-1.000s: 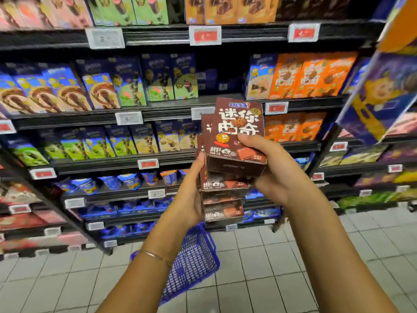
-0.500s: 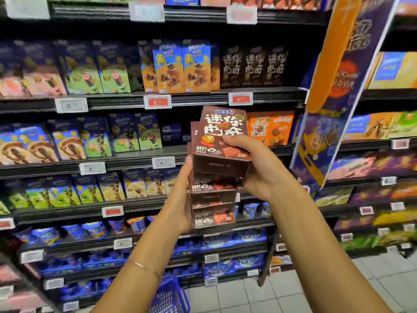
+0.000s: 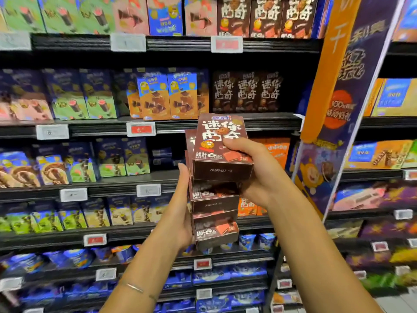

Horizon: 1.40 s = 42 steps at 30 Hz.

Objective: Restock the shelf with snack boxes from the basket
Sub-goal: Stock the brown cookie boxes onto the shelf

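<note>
The top brown box (image 3: 222, 150) of the stack (image 3: 215, 204) reads 迷你曲奇 in big white characters, with 曲奇饼干 smaller below. Its underside is stamped 20260427 Y2. The same 迷你曲奇 shows on the brown shelf boxes (image 3: 247, 91) behind. The hanging banner (image 3: 343, 105) carries "100" — the price tags (image 3: 141, 129) are too blurred to read.

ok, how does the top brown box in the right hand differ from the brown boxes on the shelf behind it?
The top brown box is tilted, its date-stamped end facing the camera; the shelf boxes stand upright, fronts out. The top brown box sits in the grip of the right hand; the shelf boxes stand side by side, untouched. Shared: brown pack, same white lettering.
</note>
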Available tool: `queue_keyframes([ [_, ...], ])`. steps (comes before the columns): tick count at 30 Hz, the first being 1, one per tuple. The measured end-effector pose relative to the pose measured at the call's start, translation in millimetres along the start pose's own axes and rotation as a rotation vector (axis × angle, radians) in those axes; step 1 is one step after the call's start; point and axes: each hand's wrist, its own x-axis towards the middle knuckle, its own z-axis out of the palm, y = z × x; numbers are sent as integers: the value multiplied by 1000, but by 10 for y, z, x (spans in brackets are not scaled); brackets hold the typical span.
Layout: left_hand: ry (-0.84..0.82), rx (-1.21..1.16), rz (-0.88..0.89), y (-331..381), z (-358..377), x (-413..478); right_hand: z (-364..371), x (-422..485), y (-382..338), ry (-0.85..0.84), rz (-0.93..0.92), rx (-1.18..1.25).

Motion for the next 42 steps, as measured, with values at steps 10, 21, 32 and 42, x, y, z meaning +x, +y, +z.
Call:
queue_keyframes([
  [10,-12,27,-67,184,-398,315,130,437,-44,15,-38,29],
  [21,-20,87,-21,451,-423,513,190,733,-149,-12,-20,74],
  [32,88,94,18,465,-278,747,-18,1016,-325,-42,-109,12],
  [42,124,67,47,380,-190,884,-525,1388,-639,-35,-205,85],
])
